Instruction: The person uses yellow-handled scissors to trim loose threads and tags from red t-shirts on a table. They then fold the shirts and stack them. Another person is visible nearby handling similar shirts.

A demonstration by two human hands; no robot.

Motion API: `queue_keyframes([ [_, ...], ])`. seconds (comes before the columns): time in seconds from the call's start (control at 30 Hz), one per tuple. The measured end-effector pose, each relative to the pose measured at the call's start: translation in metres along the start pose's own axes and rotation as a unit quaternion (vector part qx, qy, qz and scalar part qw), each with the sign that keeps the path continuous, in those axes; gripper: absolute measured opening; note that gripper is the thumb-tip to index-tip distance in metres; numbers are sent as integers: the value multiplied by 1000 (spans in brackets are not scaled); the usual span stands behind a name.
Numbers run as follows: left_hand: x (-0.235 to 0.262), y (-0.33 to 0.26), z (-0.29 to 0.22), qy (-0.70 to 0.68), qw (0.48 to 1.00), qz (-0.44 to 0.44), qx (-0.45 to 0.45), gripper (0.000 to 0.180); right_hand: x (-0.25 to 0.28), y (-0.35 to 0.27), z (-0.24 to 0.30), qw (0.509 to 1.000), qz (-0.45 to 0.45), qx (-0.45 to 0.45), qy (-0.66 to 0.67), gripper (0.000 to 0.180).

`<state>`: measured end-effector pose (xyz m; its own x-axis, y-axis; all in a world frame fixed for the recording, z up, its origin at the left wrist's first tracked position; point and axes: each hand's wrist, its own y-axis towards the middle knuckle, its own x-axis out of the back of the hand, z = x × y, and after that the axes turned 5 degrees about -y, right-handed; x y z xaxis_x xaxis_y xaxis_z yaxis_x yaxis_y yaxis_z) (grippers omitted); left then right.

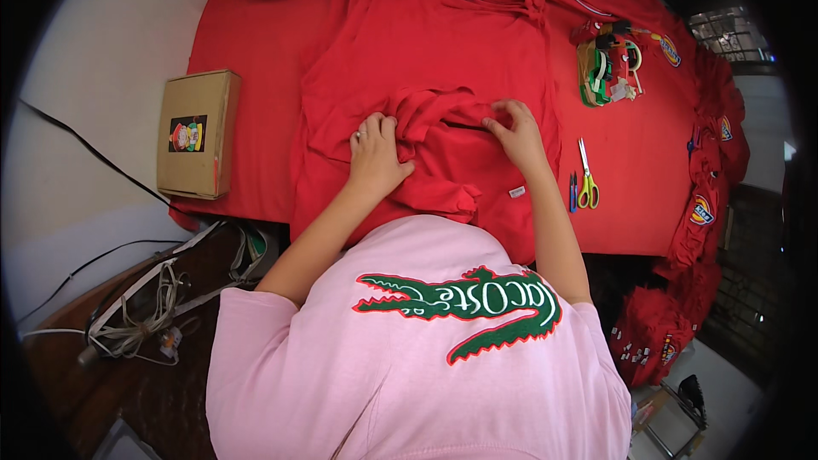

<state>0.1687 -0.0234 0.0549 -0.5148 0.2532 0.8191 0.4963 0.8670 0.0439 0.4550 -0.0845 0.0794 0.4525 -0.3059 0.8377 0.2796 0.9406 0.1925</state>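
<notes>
A red garment (443, 162) lies bunched in front of me, with its near part hanging over the table's front edge toward my body. My left hand (377, 158), with a ring on one finger, has its fingers curled on a gathered fold at the left. At the right of the fold my right hand (516, 129) pinches the fabric between thumb and fingers, beside a dark slit-like gap in the cloth. A small white label (517, 192) shows on the garment below that hand. More smooth red cloth (434, 43) stretches out beyond both hands.
A cardboard box (189, 134) sits at the left. Yellow-handled scissors (588, 183) and small blue snips (573, 192) lie at the right, below a container of tools (607, 68). Piled red garments (705, 179) line the right edge. Tangled cables (141, 311) are at lower left.
</notes>
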Motion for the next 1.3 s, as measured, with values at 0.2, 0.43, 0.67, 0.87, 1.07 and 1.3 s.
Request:
queue_keyframes([
  [0.2,22,19,56,-106,980,-164,32,34,83,50,38,894,-108,-128,415,20],
  [0.43,122,59,125,-386,900,-171,106,25,148,54,35,955,15,-27,294,15],
  [0.67,105,33,45,-70,976,-194,-76,39,-6,-26,-2,964,149,-114,-187,54],
  [0.87,8,0,-17,136,946,-115,-271,51,25,-39,30,975,199,-91,-43,70],
  [1.07,111,53,-95,-148,972,-14,-180,18,85,-20,95,970,48,132,199,83],
  [1.3,262,29,-182,-367,879,-120,-280,38,113,-37,145,880,292,98,362,55],
])
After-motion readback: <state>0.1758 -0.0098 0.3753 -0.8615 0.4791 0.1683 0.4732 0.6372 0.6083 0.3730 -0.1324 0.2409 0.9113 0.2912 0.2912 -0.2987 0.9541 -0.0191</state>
